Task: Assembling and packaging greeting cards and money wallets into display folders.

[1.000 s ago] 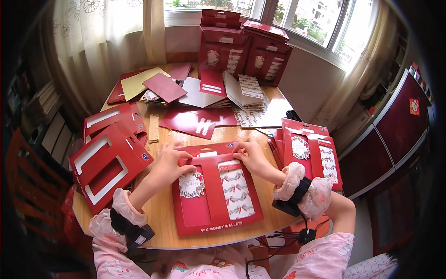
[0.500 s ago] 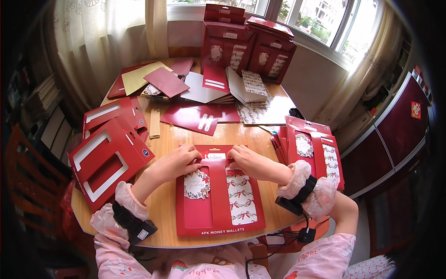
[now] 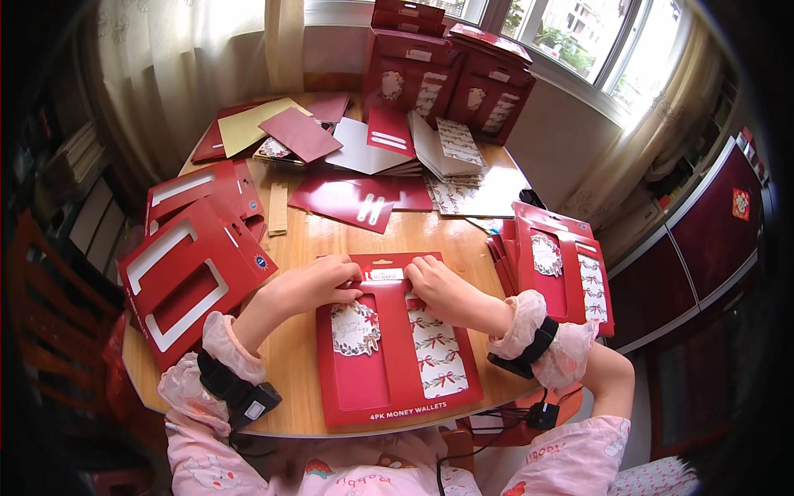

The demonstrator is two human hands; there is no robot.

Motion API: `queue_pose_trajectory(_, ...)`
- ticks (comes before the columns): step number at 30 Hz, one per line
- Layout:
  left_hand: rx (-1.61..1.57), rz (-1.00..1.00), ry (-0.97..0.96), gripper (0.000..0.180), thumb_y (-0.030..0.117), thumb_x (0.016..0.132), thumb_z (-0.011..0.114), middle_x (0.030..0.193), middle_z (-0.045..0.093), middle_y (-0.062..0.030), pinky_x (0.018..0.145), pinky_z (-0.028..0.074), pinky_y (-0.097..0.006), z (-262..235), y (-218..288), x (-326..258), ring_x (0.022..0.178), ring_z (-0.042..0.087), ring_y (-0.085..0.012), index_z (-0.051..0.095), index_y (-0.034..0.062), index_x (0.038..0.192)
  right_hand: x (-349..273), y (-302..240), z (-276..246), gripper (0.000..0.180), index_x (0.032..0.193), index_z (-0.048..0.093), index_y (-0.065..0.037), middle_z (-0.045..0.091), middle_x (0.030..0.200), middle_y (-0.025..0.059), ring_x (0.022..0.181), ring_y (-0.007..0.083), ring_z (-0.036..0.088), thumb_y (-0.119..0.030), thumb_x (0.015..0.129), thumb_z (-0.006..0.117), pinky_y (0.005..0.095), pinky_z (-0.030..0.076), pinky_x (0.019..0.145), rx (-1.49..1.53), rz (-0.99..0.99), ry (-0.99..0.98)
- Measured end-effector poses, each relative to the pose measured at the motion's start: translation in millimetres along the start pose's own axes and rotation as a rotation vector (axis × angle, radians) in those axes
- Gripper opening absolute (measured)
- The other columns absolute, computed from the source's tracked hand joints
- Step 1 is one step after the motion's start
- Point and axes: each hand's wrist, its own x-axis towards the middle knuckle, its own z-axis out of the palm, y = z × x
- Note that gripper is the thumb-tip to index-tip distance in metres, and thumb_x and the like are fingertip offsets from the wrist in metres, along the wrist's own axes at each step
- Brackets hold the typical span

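Observation:
A red cardboard wallet pack (image 3: 390,347) lies flat in front of me at the table's near edge, turned slightly. Its left window shows a white wreath-shaped card (image 3: 356,328); through the right one a white card with garlands and bows (image 3: 435,351) is visible. My left hand (image 3: 329,281) is closed on the pack's upper left part, fingers bent beside the small white label (image 3: 385,274). On the label's other side, my right hand (image 3: 432,285) is closed on the upper right part and covers the top of the garland window. Both thumbs are largely hidden.
Empty red sleeves (image 3: 198,277) with cut-out windows overlap at the left. Filled packs (image 3: 550,285) are stacked at the right. Farther back lie loose folded cards (image 3: 368,149), a wooden strip (image 3: 278,208) and standing red packs (image 3: 413,78). Black cables (image 3: 496,420) hang near the right front edge.
The pack has turned slightly, its lower end shifting right. My right hand has moved a little lower over the garland window; the left hand stays at the upper left. The whole view has shifted slightly.

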Motion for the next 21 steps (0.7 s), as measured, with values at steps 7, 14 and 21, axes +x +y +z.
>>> queue_pose_trajectory(7, 0.072, -0.036, -0.035, 0.032, 0.025, 0.082, 0.057, 0.101, 0.053, -0.0132, 0.08, 0.043, -0.033, -2.6, 8.2, -2.6, 0.096, 0.052, -0.0274, 0.055, 0.0019, 0.104, -1.4, 1.2, 6.9, 0.029, 0.091, 0.046, 0.002, 0.048, 0.094, 0.015, 0.093, 0.0317, 0.045, 0.002, 0.065, 0.058, 0.0353, 0.038, 0.082, 0.129, 0.065, 0.083)
queue_pose_trajectory(14, 0.06, -0.147, 0.029, 0.026, 0.024, 0.081, 0.057, 0.095, 0.052, -0.013, 0.077, 0.044, -0.033, -7.3, 17.7, -7.9, 0.092, 0.053, -0.0277, 0.055, 0.001, 0.095, -10.1, 14.5, -1.3, 0.027, 0.096, 0.047, -0.001, 0.047, 0.095, 0.015, 0.093, 0.0307, 0.046, -0.006, 0.073, 0.061, 0.0399, 0.039, 0.076, 0.141, 0.137, 0.118)
queue_pose_trajectory(21, 0.135, -0.127, 0.015, 0.027, 0.024, 0.081, 0.057, 0.092, 0.052, -0.014, 0.078, 0.042, -0.035, -5.4, 10.2, -8.6, 0.092, 0.052, -0.0283, 0.054, 0.0001, 0.093, -17.0, 15.8, -2.3, 0.025, 0.091, 0.043, 0.004, 0.046, 0.096, 0.0184, 0.092, 0.0346, 0.044, 0.006, 0.069, 0.054, 0.0381, 0.039, 0.079, 0.071, 0.105, 0.064)
